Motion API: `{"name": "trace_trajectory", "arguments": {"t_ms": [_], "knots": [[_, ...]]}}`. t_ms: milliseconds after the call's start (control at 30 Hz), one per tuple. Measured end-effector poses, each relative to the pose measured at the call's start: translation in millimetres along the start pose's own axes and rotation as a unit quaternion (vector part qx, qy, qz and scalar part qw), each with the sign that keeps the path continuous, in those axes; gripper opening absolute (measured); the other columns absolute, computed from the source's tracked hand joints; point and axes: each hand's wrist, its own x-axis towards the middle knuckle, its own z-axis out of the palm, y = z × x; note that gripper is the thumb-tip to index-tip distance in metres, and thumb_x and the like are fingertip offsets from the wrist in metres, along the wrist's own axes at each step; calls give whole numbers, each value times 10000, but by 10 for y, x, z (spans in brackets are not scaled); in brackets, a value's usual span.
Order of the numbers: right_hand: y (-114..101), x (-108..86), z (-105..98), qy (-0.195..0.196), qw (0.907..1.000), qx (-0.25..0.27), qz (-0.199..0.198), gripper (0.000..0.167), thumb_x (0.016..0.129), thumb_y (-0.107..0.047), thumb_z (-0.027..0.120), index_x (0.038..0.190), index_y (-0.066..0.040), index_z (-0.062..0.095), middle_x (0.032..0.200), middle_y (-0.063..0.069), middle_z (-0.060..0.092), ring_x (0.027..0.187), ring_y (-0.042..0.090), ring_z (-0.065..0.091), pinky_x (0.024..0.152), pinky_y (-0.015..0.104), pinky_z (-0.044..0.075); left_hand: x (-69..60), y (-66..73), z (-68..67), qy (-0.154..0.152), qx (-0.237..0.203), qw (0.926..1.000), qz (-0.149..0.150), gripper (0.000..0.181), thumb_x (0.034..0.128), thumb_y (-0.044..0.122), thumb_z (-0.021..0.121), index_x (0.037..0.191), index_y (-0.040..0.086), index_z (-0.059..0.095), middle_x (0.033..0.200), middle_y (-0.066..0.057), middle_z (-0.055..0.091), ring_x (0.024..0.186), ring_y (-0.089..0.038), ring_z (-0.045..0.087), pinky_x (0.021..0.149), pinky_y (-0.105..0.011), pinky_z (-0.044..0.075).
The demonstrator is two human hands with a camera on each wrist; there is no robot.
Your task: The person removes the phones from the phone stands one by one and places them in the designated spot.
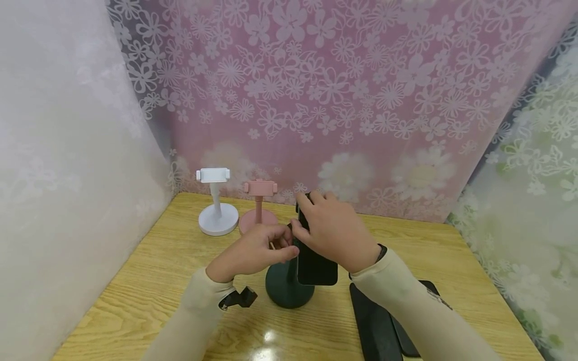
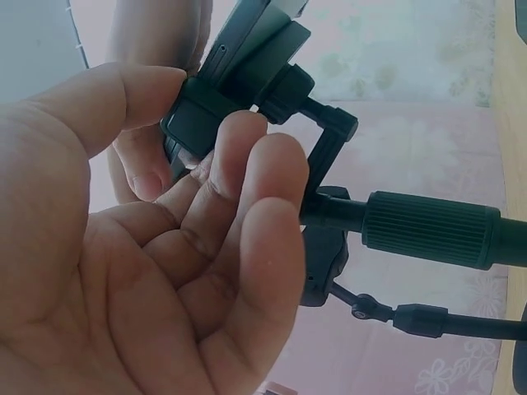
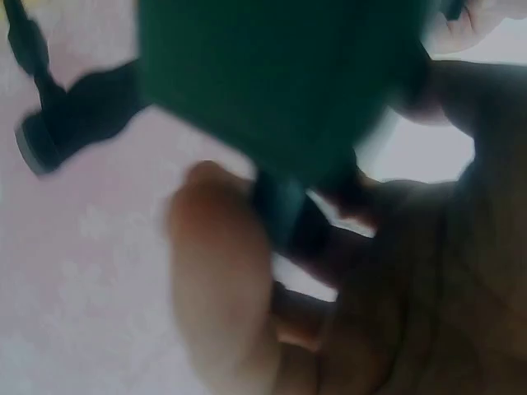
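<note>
A black smartphone (image 1: 316,265) sits in the clamp of a dark green phone stand (image 1: 289,291), tilted upward. My right hand (image 1: 338,228) reaches over the phone's upper part, fingers curled round its top and thumb on the near side. My left hand (image 1: 262,248) is at the left side of the clamp. The left wrist view shows its thumb and fingers (image 2: 276,239) pinching the dark clamp end (image 2: 202,111) beside the phone's edge. In the right wrist view a blurred dark green panel (image 3: 288,66) lies above my right thumb (image 3: 218,280); the finger contact there is unclear.
A white phone stand (image 1: 218,218) and a pink phone stand (image 1: 259,215) stand at the back left. Another dark stand (image 2: 424,321) is behind the green one. Black flat objects (image 1: 375,321) lie under my right forearm. A floral curtain (image 1: 316,100) closes off the table's back.
</note>
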Motion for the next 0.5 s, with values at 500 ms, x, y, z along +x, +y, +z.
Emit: {"name": "trace_trajectory", "arguments": {"t_ms": [500], "knots": [[7,16,66,74,9996,-189,-193,296,1044,-328,569,1130,-49,620,890,84,551,688,254,511,497,331,479,2,-84,233,535,-1102,9912,-499,168,1047,216,569,1041,54,614,871,-147,647,731,-358,649,656,-410,586]]}}
